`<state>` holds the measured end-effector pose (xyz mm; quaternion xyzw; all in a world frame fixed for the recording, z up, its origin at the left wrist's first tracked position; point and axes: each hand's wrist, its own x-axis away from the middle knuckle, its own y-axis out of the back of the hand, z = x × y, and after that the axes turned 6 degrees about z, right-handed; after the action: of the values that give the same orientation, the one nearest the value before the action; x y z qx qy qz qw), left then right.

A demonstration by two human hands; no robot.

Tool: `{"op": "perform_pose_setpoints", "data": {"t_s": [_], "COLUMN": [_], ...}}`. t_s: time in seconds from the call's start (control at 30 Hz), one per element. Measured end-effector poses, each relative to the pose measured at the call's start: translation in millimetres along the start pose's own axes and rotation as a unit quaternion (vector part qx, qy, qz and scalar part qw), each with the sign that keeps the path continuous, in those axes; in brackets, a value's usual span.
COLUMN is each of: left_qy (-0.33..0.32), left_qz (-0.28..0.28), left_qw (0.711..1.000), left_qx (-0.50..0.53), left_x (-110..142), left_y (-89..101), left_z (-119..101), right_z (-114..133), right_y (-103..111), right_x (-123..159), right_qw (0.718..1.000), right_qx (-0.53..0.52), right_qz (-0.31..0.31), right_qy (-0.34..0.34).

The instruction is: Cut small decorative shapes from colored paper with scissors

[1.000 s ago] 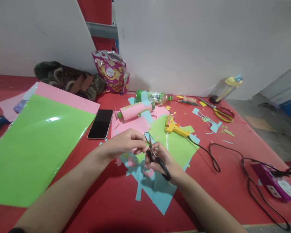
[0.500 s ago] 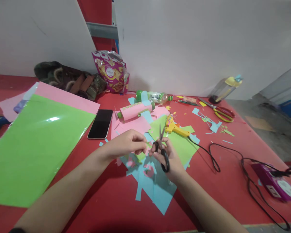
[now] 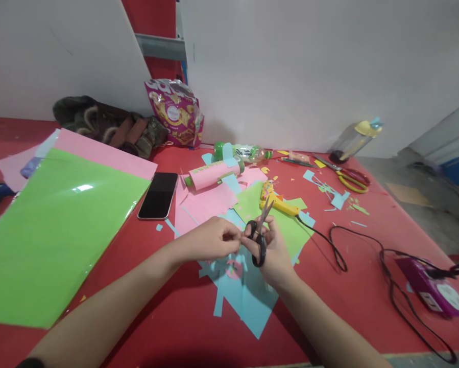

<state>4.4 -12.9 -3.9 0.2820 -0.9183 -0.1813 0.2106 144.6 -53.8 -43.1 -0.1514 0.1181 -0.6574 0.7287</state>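
Scissors (image 3: 260,237) with black handles sit in the right hand (image 3: 278,258), the fingers wrapped about the loops and the blades pointing up and away, nearly together. Beside them, the left hand (image 3: 216,239) has its fingers curled in, the tips meeting the right thumb and forefinger; whether they pinch a scrap between them, I cannot tell.

A good deal of cutting looks done: a pink cut-out (image 3: 235,275) lies just below the fingertips on a blue sheet (image 3: 257,304), and blue offcuts (image 3: 339,200) lie well to the right of the fingers. Beyond the left fingers, a bottle lies wrapped in pink paper (image 3: 211,176), so that covering seems at least partly made. Gluing appears unfinished, perhaps, as the yellow glue gun (image 3: 285,205) lies just past the right fingers. Plenty of paper remains: a large green sheet (image 3: 70,230) rests left of the left hand, apparently uncut.
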Motion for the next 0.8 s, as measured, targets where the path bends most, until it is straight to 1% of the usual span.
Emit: {"op": "perform_pose_setpoints", "data": {"t_s": [0.17,0.27,0.33,0.4,0.43,0.6,0.67,0.8], "left_qy": [-0.021,-0.018,-0.017,-0.023,-0.028,-0.026,-0.024,-0.021], "left_qz": [-0.02,-0.025,-0.044,-0.079,-0.101,-0.166,-0.17,-0.134], "left_qw": [1.0,0.999,0.999,0.997,0.994,0.983,0.982,0.985], "left_qx": [0.008,0.015,0.013,0.015,0.019,0.07,0.081,0.104], "left_x": [-0.6,-1.4,-1.5,-1.0,-0.4,4.2,5.7,7.5], "left_y": [-1.8,-1.7,0.4,4.8,7.7,22.0,24.6,24.0], "left_z": [0.7,2.1,3.1,3.9,4.2,4.7,4.5,2.8], "right_z": [1.9,2.6,2.5,2.5,2.6,4.8,5.4,4.7], "right_y": [-0.7,-1.8,-2.2,-2.3,-2.2,-1.2,-0.7,0.5], "right_x": [-0.2,-0.9,-1.1,-0.6,0.0,4.1,5.2,5.8], "right_qw": [0.999,0.999,0.999,0.999,0.999,0.987,0.982,0.976], "right_qx": [0.007,0.0,0.0,0.001,0.003,0.032,0.034,0.029], "right_qz": [-0.036,-0.048,-0.046,-0.023,-0.003,0.11,0.141,0.177], "right_qy": [0.015,0.009,-0.002,-0.026,-0.041,-0.109,-0.124,-0.127]}}
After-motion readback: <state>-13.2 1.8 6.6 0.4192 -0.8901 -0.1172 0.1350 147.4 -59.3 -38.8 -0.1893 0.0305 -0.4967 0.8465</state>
